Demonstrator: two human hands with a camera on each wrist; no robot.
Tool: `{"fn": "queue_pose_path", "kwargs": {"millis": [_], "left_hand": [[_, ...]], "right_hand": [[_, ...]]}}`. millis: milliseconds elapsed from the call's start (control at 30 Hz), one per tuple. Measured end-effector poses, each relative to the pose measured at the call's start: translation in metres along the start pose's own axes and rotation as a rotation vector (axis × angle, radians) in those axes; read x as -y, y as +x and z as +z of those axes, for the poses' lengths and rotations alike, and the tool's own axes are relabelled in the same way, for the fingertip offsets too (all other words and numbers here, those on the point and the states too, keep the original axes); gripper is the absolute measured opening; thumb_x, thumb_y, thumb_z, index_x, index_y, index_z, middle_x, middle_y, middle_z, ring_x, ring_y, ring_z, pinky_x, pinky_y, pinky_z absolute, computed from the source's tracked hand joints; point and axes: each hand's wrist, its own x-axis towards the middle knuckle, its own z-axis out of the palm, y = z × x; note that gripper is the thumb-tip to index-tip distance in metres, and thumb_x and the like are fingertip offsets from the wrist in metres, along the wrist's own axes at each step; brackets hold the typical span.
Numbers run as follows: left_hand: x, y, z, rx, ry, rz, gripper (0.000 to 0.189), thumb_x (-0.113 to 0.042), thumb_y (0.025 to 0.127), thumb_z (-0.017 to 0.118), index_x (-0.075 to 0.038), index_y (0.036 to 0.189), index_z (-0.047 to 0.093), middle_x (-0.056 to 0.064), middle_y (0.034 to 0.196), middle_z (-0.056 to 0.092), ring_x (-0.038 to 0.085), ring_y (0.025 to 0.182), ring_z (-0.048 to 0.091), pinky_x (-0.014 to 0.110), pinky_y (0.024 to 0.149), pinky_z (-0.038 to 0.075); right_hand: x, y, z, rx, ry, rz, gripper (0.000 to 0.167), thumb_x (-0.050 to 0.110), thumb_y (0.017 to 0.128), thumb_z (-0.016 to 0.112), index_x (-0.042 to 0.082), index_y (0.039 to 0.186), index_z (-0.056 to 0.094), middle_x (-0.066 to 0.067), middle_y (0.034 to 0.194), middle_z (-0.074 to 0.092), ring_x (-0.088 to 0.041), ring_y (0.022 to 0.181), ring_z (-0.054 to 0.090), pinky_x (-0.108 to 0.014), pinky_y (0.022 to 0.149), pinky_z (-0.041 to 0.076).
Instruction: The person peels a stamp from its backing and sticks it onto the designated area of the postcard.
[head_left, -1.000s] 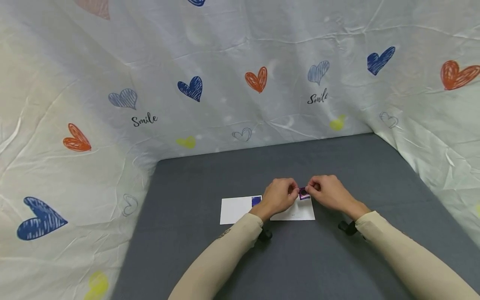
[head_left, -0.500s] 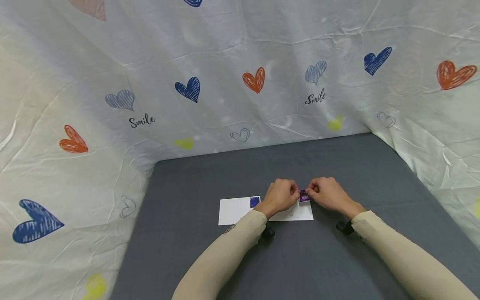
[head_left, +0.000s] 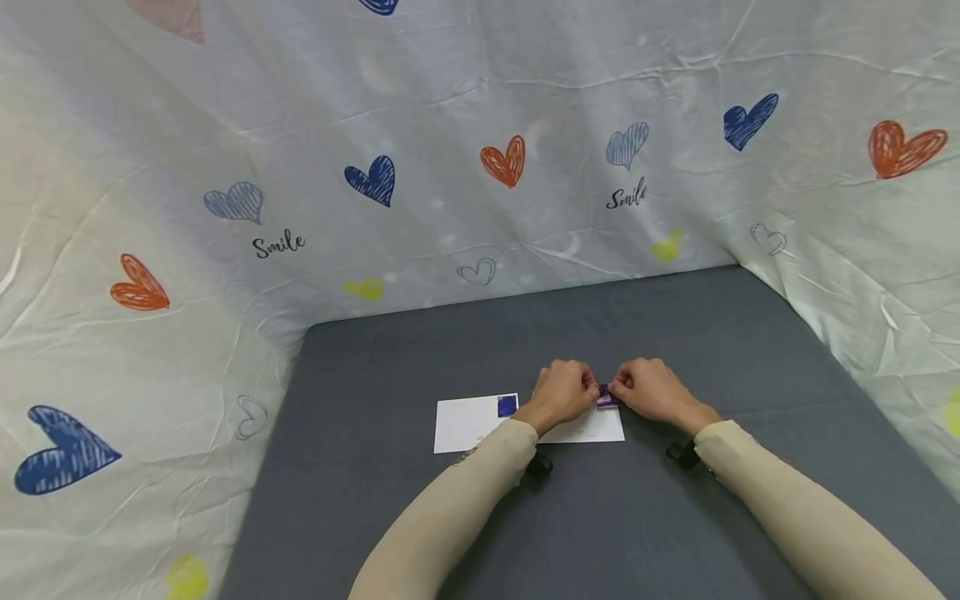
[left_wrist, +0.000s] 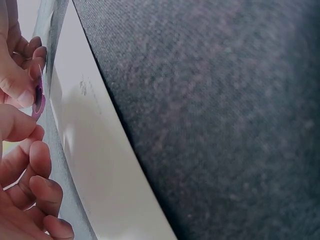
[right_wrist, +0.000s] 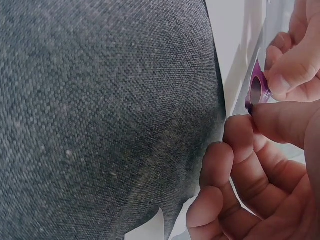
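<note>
A small purple stamp (head_left: pixel 606 397) with a dark round design hangs over the upper right corner of a white envelope (head_left: pixel 588 429). Thumb and fingertips of my left hand (head_left: pixel 561 390) pinch its left edge. From the other side, my right hand (head_left: pixel 651 390) pinches the right edge between thumb and forefinger. In the right wrist view the stamp (right_wrist: pixel 257 90) looks slightly bent and raised above the paper. My left hand and sleeve cover part of the envelope. Left of it lies a second white envelope (head_left: pixel 468 421) with a blue stamp (head_left: pixel 507 406) in its top right corner.
The envelopes lie on a dark grey tabletop (head_left: pixel 420 358). A pale cloth (head_left: pixel 435 225) printed with hearts hangs behind and at both sides. Black camera mounts (head_left: pixel 682 455) sit under the wrists. A white scrap-like shape (right_wrist: pixel 147 230) shows low in the right wrist view.
Both hands have lowered a little toward the envelope with the stamp, which now shows flatter and narrower. The whole scene shifts slightly left as the head turns.
</note>
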Motion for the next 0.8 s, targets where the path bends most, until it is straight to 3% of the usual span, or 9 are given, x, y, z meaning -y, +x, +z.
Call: {"fn": "queue_pose_path", "kwargs": {"millis": [133,267,433,667,800], "left_hand": [[0.006,0.004,0.008,-0.006,0.005,-0.012,0.012,-0.029,0.092,0.074,-0.025,0.081,0.076,-0.013,0.077,0.069,0.007,0.067,0.06,0.03,0.067,0.051],[0.011,0.006,0.017,-0.023,0.02,-0.013,0.013,-0.029,0.09,0.076,-0.028,0.077,0.072,-0.017,0.074,0.065,0.005,0.066,0.059,0.029,0.066,0.048],[0.011,0.004,0.018,-0.045,0.059,-0.001,0.017,-0.028,0.091,0.074,-0.03,0.075,0.07,-0.018,0.072,0.062,0.005,0.067,0.058,0.034,0.069,0.049],[0.002,-0.003,0.011,-0.04,0.03,-0.009,0.018,-0.025,0.093,0.071,-0.025,0.075,0.073,-0.012,0.073,0.067,0.009,0.069,0.062,0.039,0.079,0.053],[-0.012,-0.011,-0.004,-0.031,0.056,-0.023,0.017,-0.024,0.093,0.071,-0.022,0.077,0.074,-0.009,0.075,0.069,0.01,0.071,0.063,0.041,0.08,0.054]], "right_hand": [[-0.007,0.001,0.005,-0.009,-0.008,-0.007,0.017,0.024,0.099,0.073,0.011,0.088,0.078,0.005,0.073,0.068,-0.012,0.063,0.059,-0.035,0.06,0.047],[0.011,-0.004,-0.007,0.025,0.005,0.009,0.015,0.018,0.097,0.073,0.009,0.086,0.077,0.003,0.073,0.069,-0.015,0.065,0.061,-0.037,0.063,0.049],[0.015,-0.005,-0.008,0.016,-0.02,-0.012,0.016,0.016,0.096,0.072,0.011,0.081,0.073,0.005,0.07,0.065,-0.011,0.062,0.057,-0.036,0.06,0.047],[0.015,-0.003,-0.004,0.027,-0.035,0.024,0.018,0.015,0.097,0.073,0.012,0.08,0.073,0.003,0.069,0.066,-0.014,0.063,0.059,-0.036,0.062,0.049],[0.011,-0.004,0.0,-0.016,-0.033,-0.031,0.018,0.016,0.095,0.073,0.012,0.077,0.071,0.003,0.067,0.064,-0.014,0.059,0.057,-0.037,0.057,0.047]]}}
